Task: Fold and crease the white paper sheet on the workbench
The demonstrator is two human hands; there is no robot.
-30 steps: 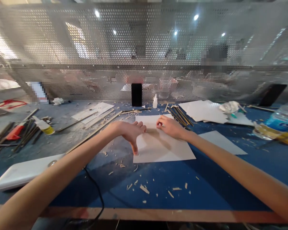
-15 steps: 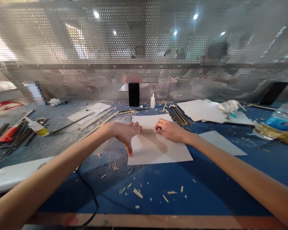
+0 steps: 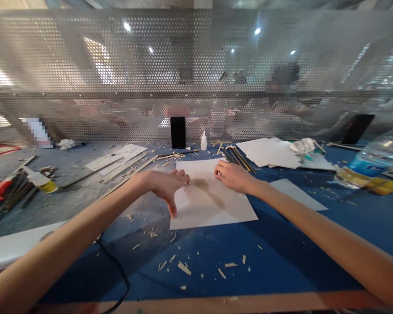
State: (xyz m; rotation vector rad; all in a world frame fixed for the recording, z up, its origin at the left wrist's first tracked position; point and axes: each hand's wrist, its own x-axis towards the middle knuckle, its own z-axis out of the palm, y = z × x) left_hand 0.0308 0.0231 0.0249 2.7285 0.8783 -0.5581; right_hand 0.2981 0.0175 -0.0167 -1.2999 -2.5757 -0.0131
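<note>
Along the left side of a white sheet [image 3: 216, 213], the left hand [image 3: 168, 185] is open and spread, its thumb down by the near corner and its fingers bent farther up the edge. At the far right part of the sheet, the right hand [image 3: 234, 175] rests with fingers curled inward; whether it pinches anything cannot be told. Between the hands the sheet lies flat on the blue table [image 3: 236, 244], a shadow across its middle. Wood shavings [image 3: 184, 268] are scattered on the near side. Just beyond the sheet come dark sticks [image 3: 237, 158], a small white bottle [image 3: 203, 141] and an upright black phone [image 3: 178, 132]. Under and beyond the right forearm lies another sheet [image 3: 298, 194], with stacked paper [image 3: 270, 152] behind it and a clear water bottle [image 3: 373, 157] farther right. On the left are a glue bottle [image 3: 41, 179] with a yellow label, a red tool [image 3: 0, 191] and, nearer, a white case [image 3: 16, 246] partly behind the left forearm. A perforated metal screen [image 3: 118, 65] stands at the back.
</note>
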